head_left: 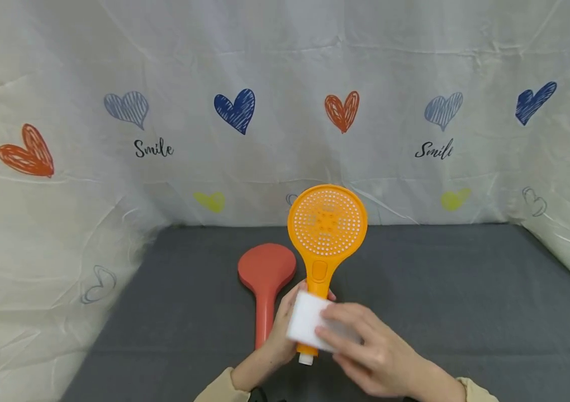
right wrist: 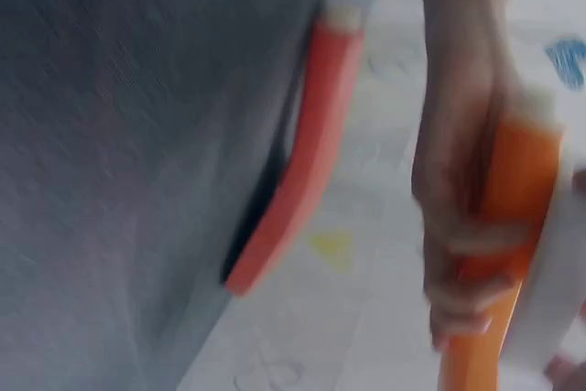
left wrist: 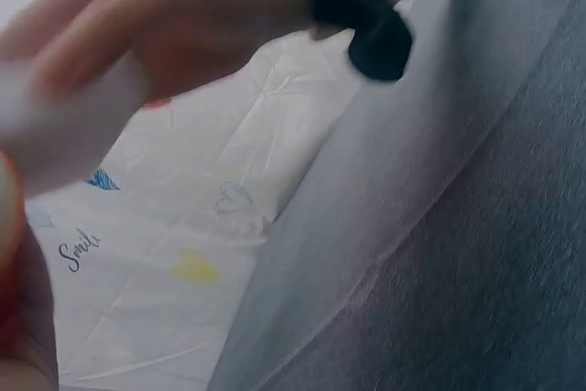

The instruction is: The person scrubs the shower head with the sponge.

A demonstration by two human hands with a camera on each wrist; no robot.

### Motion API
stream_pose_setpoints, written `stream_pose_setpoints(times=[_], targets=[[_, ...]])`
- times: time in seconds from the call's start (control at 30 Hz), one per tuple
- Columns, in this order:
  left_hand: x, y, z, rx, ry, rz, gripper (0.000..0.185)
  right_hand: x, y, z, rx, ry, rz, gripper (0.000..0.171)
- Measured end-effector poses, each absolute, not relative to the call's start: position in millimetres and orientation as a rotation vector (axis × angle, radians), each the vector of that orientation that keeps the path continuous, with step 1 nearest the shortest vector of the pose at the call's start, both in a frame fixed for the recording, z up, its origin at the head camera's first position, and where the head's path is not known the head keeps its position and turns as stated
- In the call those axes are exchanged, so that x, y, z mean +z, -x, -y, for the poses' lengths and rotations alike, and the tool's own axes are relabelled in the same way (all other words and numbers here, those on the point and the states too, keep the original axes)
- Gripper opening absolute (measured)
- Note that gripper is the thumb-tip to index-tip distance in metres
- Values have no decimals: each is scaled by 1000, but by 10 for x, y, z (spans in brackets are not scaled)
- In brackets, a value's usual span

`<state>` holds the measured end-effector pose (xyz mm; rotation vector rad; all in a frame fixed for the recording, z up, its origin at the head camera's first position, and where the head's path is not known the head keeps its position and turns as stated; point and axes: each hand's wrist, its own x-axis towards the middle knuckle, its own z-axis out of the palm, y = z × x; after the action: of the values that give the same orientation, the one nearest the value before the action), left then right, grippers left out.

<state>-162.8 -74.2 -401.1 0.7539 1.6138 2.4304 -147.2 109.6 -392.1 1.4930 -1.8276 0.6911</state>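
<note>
An orange shower head (head_left: 327, 220), its round perforated face toward the head camera, stands upright in my left hand (head_left: 281, 329). The left fingers curl round its handle, as the right wrist view shows. In my right hand (head_left: 378, 352) is a white sponge block (head_left: 308, 319), pinched between fingers and thumb. The sponge lies over the front of the handle and hides much of it in the head view. Below the sponge the handle's white threaded end (head_left: 306, 359) shows. Motion blurs the right hand and the sponge (left wrist: 73, 125) in the left wrist view.
A red shower head (head_left: 267, 268) lies on the dark grey tabletop (head_left: 466, 301), just left of my left hand. Behind the table hangs a pale cloth (head_left: 285, 139) printed with hearts and "Smile", which also runs along both sides.
</note>
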Motion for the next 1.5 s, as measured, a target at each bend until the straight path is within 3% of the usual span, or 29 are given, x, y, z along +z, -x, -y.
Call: stream_pose_setpoints(times=[0.17,0.47,0.7,0.83,1.17,1.5], targets=[[-3907,1595,750,2391,-780,-1662,41,-3944,1393,-1104,563,-1650,1786,34],[-4093,1640,733,2306,-680,-1712,50,-3864,1652,-1073,719,-1276,1718,30],[-3940,1588,730,2370,-822,-1752,40,-3970,1381,-1078,732,-1602,1721,30],[-3911,1585,729,2341,-816,-1748,45,-3968,1382,-1106,712,-1669,1737,32],[-4100,1638,706,2286,-751,-1664,47,-3910,1709,-1158,755,-1193,1795,32],[-4075,1643,732,2346,-808,-1781,44,-3939,1384,-1100,714,-1717,1658,28]])
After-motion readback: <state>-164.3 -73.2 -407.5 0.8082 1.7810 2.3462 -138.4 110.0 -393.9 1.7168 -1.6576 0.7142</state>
